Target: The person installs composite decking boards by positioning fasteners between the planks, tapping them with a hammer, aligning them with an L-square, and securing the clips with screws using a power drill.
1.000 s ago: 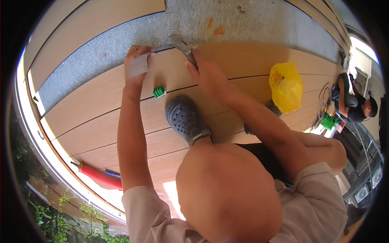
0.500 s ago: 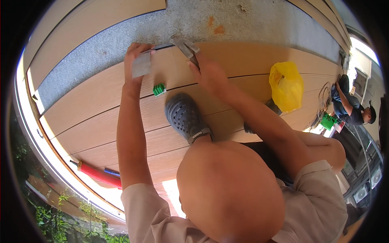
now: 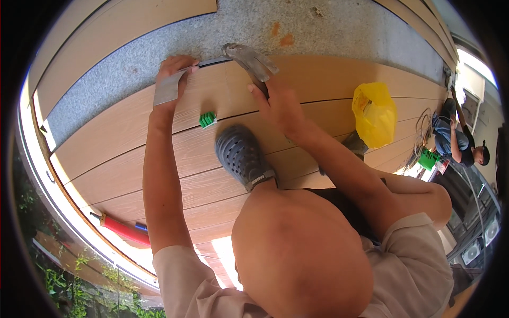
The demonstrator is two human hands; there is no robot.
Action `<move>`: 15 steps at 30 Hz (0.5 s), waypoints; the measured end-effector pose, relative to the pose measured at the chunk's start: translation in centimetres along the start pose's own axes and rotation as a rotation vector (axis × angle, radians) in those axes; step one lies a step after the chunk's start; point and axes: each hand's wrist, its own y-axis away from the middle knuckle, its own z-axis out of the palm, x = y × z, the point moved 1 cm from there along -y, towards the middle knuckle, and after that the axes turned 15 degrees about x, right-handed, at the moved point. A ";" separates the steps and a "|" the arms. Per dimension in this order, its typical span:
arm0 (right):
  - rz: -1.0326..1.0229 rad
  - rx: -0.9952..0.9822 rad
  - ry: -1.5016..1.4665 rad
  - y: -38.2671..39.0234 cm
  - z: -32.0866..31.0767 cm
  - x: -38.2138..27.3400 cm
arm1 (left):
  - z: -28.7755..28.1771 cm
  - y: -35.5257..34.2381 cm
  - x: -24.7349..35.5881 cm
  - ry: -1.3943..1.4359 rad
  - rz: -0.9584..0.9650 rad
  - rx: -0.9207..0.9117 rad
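Your right hand (image 3: 285,103) is wrapped round the hammer (image 3: 250,59); your left hand (image 3: 177,64) apparently pinches the grey plate (image 3: 168,89), fingers partly hidden, at the plank (image 3: 220,82) edge.

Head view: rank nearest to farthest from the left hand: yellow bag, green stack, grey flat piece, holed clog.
1. Grey flat piece, overlapping the left hand.
2. Green stack, lower and to the right.
3. Holed clog, just below the stack.
4. Yellow bag, farthest right.
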 end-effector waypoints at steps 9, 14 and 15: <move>0.282 -0.307 0.085 -0.1 1.8 -0.1 | 0.3 1.0 0.4 -0.046 -0.075 0.042; 0.316 -0.237 0.054 -0.5 1.4 -0.4 | 0.4 0.4 1.0 -0.066 -0.070 0.042; 0.315 -0.234 0.056 -0.3 1.4 -0.3 | 0.4 0.1 0.8 -0.061 -0.053 0.056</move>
